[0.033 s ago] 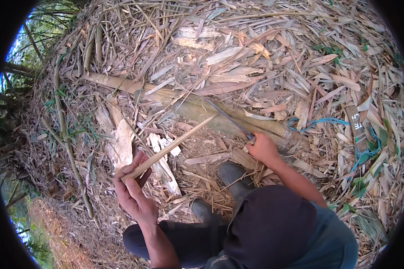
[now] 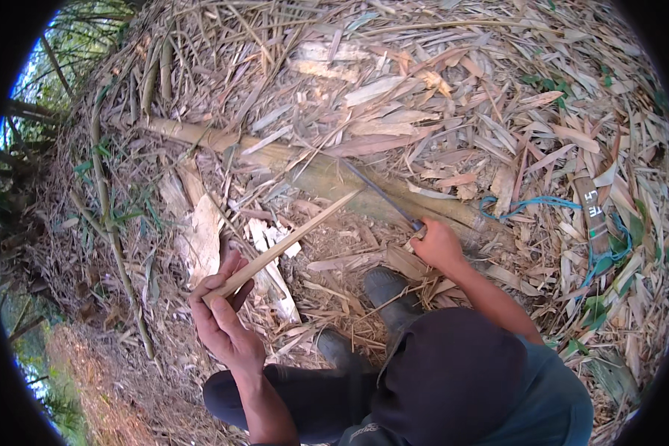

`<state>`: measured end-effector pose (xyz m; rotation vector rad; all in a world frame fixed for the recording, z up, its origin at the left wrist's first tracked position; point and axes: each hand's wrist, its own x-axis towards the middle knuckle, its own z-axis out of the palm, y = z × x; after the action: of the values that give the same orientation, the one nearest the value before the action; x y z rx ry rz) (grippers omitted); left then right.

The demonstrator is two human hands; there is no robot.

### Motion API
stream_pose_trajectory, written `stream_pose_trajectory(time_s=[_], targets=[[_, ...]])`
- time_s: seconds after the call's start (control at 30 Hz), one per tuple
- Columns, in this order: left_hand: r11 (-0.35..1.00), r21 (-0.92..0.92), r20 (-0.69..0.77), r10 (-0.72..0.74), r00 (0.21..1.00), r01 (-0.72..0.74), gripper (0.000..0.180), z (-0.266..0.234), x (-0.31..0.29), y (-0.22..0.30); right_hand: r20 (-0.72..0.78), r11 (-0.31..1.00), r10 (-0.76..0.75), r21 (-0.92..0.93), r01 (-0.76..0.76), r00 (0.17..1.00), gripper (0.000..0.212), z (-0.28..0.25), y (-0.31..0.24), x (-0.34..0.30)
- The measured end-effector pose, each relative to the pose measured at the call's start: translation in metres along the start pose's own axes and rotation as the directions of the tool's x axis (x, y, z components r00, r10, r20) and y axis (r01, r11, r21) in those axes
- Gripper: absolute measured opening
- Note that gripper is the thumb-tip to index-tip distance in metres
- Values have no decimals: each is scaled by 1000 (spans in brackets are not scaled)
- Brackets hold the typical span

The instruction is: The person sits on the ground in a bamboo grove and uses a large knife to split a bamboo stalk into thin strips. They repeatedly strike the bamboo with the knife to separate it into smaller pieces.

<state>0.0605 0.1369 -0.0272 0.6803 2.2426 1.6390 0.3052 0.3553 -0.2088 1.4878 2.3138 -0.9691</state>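
Observation:
My left hand (image 2: 230, 320) is closed around the thick end of a pale split wooden stick (image 2: 297, 234), thumb on top. The stick slants up and right, and its narrow tip lies over a long log (image 2: 424, 202) on the ground. My right hand (image 2: 437, 244) grips the dark handle of a long-bladed knife (image 2: 379, 192). The thin blade points up and left across the log, just beyond the stick's tip. Whether blade and stick touch I cannot tell.
Dry leaves and husks (image 2: 394, 123) cover the ground. My boots (image 2: 390, 293) stand just below the log. At right lies a flat brown wooden piece (image 2: 593, 215) with a blue cord (image 2: 531, 202). Pale bark pieces (image 2: 203, 241) lie beyond my left hand; a thin branch (image 2: 108, 208) runs along the left.

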Motion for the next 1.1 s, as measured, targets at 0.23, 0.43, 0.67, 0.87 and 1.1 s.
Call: stream_pose_trajectory(time_s=[0.23, 0.43, 0.67, 0.87, 1.1], targets=[[995, 22, 101, 94, 990, -96, 20, 8, -23, 6, 84, 992, -29, 128, 18, 996, 36, -24, -23, -10], [953, -60, 332, 299, 895, -296, 7, 14, -33, 0, 85, 860, -478, 249, 446, 874, 28, -67, -68, -46], [944, -27, 366, 316, 875, -330, 16, 6, -36, -12, 110, 914, -390, 167, 370, 914, 27, -50, -44, -24], [948, -18, 356, 303, 884, -317, 13, 1, -41, -13, -2, 856, -486, 198, 477, 874, 31, -41, -55, -49], [948, -37, 337, 309, 889, -315, 8, -1, -34, -21, 40, 917, -399, 7, 399, 916, 31, -45, -47, -29]])
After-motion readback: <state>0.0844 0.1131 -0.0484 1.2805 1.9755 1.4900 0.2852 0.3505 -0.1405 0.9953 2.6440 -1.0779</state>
